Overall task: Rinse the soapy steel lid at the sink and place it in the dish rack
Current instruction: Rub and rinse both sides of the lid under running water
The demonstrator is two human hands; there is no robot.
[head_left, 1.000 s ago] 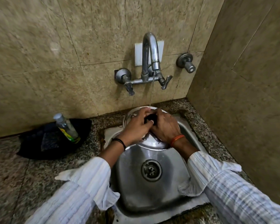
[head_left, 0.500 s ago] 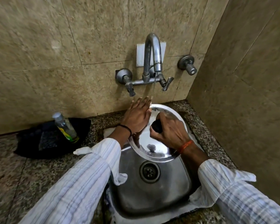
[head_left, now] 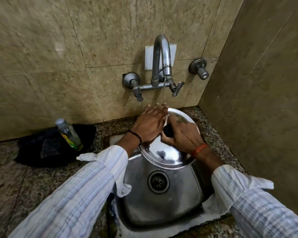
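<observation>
1. Lid (head_left: pixel 169 157) is held over the sink (head_left: pixel 162 203), tilted, shiny top face up; its far edge sits just under the tap (head_left: pixel 162 54) stream.
2. R hand (head_left: pixel 181 134) is closed round the black knob (head_left: pixel 169 131) at lid centre, carrying the wt.
3. L hand (head_left: pixel 150 124) lies flat, fingers (head_left: pixel 159 108) straight, palm on the lid just left of the R hand; it grips nothing, and its tips are in the water.
4. Change vs a sec ago: both hands were bunched on the knob w/ the lid low in the basin; since then the lid was raised & tipped, and the L hand spread out onto the face.
5. Meaning, I'd say: rinse is mid-way, L hand wiping suds off.
6. No rack in view, so placing isn't started. Bottle (head_left: pixel 69 133) stands well left of the L hand.
</observation>
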